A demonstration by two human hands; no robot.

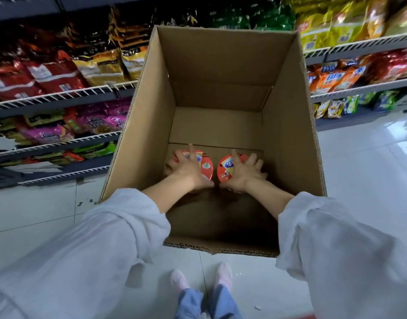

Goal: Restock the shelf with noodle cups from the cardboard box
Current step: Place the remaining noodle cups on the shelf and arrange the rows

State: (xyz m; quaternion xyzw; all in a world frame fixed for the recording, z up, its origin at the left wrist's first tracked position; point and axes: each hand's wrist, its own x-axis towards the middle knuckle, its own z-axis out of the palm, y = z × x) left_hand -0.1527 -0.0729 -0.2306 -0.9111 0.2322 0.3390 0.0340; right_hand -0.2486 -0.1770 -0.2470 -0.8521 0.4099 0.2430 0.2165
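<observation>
Now the person is reaching deep into the cardboard box [287,116], and each hand is spreading its fingers over the lid of one noodle cup. The left hand [188,168] is covering the left noodle cup [203,163], and the right hand [242,171] is covering the right noodle cup [224,169]; the fingers are lying wide on the lids, but I cannot tell if they are already closing around the rims. The two cups are standing upright and just beside each other, between the two palms, at the near part of the box floor. I think a grip from above with open fingers is risky: a cup may be slipping out while it is being lifted, or the thin lid may be bending under the pressure. Beyond the fingertips the box floor is showing only bare cardboard, so these seem to be the last visible cups. To the left of the hands, outside the box wall, the shelf [59,95] is holding snack bags.
</observation>
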